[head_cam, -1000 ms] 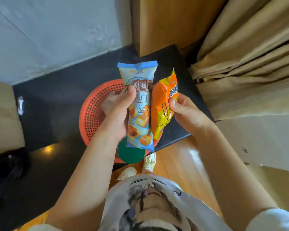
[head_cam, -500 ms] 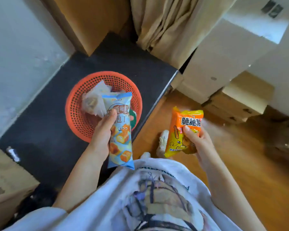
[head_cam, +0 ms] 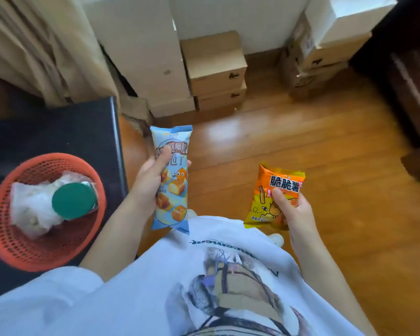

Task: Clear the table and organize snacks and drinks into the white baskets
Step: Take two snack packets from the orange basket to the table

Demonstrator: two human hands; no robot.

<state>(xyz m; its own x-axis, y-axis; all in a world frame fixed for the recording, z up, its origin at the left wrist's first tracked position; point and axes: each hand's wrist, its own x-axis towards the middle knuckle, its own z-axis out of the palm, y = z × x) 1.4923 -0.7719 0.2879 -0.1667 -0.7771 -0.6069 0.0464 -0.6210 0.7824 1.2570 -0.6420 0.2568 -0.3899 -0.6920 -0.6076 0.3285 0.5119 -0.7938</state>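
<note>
Light, crinkly, slippery: blue snack packet (head_cam: 172,180) gripped mid-length by left hand (head_cam: 150,183); orange snack packet (head_cam: 274,195) pinched low by right hand (head_cam: 290,209).

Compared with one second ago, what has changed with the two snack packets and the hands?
The blue packet and orange packet were carried from above the red basket out over the wooden floor, now held apart. The left hand and right hand kept their grips; the basket's contents stayed.

Tall blue bread-cube packet (head_cam: 172,178) upright left; orange snack packet (head_cam: 275,195) apart, right.
</note>
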